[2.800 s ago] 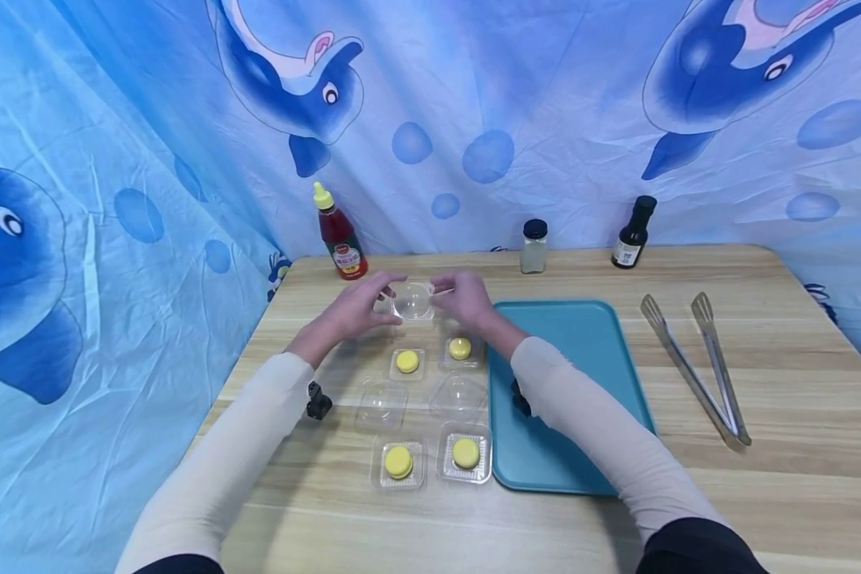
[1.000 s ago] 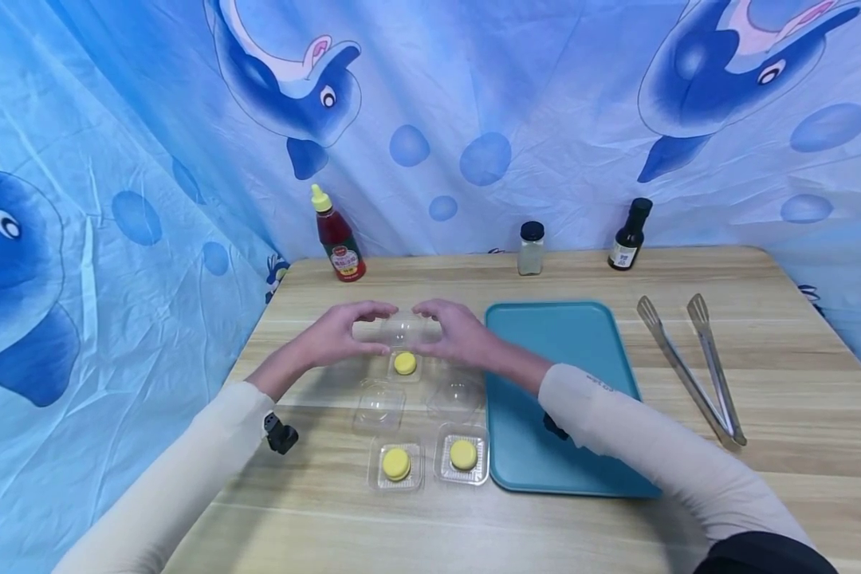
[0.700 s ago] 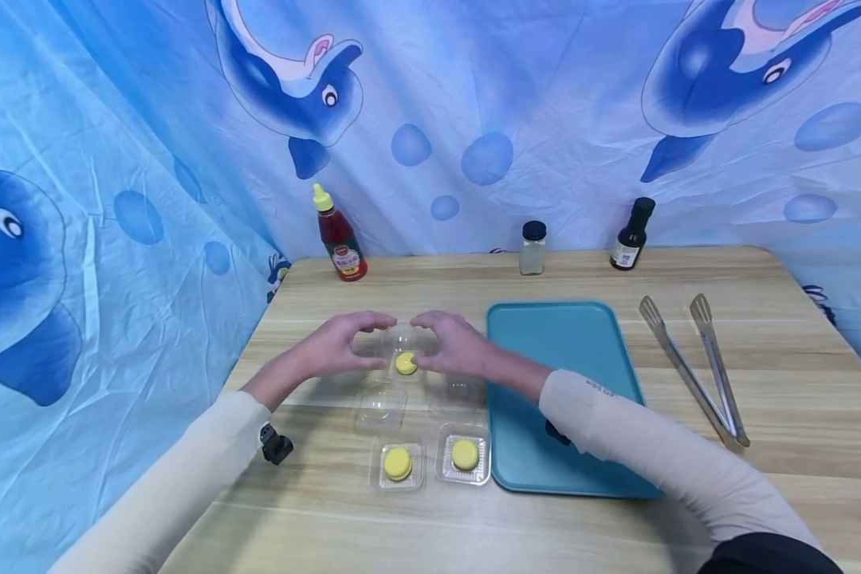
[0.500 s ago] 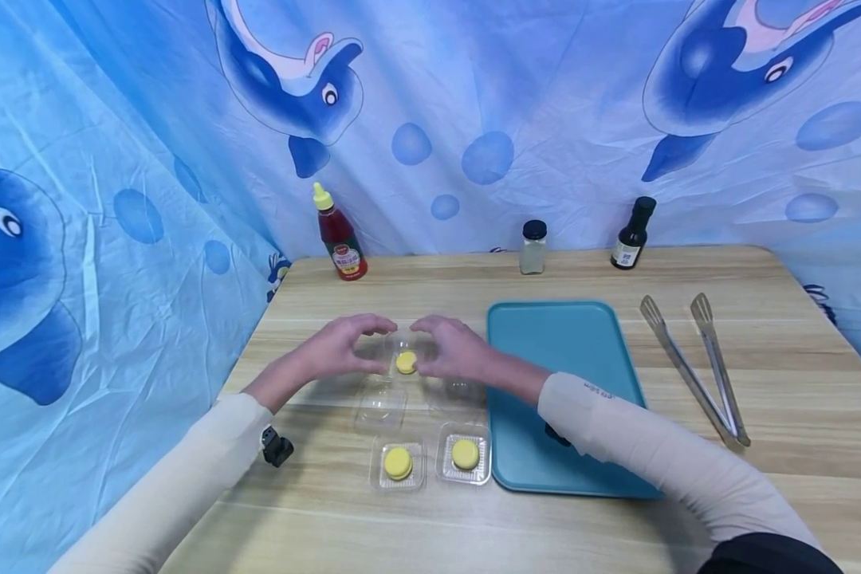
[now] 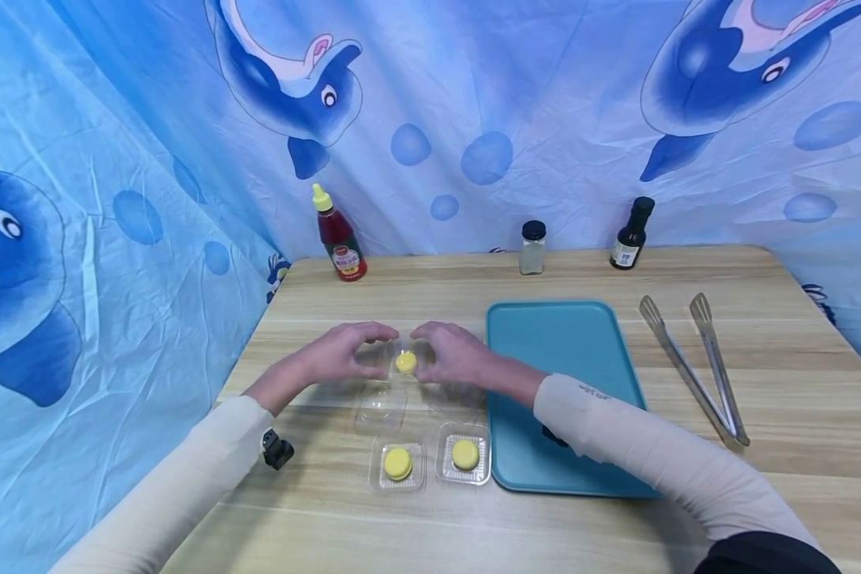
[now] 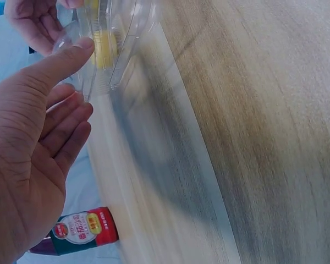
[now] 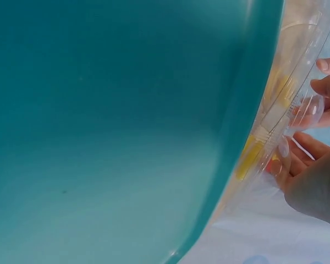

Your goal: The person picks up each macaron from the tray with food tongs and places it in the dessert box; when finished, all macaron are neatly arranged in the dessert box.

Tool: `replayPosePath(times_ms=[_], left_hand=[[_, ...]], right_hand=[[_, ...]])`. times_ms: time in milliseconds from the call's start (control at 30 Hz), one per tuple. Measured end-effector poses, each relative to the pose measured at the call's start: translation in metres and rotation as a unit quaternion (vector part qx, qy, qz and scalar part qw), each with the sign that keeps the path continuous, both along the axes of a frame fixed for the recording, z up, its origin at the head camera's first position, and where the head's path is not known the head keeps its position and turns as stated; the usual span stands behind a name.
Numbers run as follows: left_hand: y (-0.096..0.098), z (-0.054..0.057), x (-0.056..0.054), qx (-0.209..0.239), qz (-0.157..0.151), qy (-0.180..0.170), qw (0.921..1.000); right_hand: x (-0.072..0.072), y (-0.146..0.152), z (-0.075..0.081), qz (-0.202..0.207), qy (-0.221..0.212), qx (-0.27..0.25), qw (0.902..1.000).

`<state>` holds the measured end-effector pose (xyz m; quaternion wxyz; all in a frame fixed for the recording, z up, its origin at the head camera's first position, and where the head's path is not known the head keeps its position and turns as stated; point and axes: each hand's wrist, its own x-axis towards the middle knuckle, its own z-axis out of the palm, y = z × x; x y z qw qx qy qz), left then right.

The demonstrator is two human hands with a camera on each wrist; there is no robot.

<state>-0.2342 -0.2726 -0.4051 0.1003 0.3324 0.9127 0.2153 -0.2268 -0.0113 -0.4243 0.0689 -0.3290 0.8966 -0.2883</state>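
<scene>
My left hand (image 5: 340,353) and right hand (image 5: 452,355) face each other, pinching opposite edges of a clear plastic domed lid (image 6: 71,37). They hold it close over a small clear base that bears a yellow macaron (image 5: 405,363). The left thumb lies along the lid's edge in the left wrist view, the other fingers bent below. In the right wrist view the dome (image 7: 313,107) shows between both hands. My right hand hides the neighbouring base with its macaron in the head view. Two loose lids (image 5: 380,405) lie nearer me, in front of the hands.
Two clear bases with yellow macarons (image 5: 398,463) stand at the front. A teal tray (image 5: 560,446) lies to their right, then metal tongs (image 5: 717,371). Along the back stand a red sauce bottle (image 5: 344,253), a black-capped jar (image 5: 532,251) and a dark bottle (image 5: 627,237).
Both hands have brought the lid from the back of the table toward me and down over the back-left macaron. Over the last half second they have sunk slightly; the other things stay put.
</scene>
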Motion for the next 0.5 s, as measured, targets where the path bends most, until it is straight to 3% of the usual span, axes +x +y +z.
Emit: replayPosePath(times_ms=[500], left_hand=[[0.0092, 0.0052, -0.001, -0.051, 0.014, -0.01, 0.9985]], right_hand=[[-0.0011, -0.0043, 0.0012, -0.011, 0.005, 0.042, 0.999]])
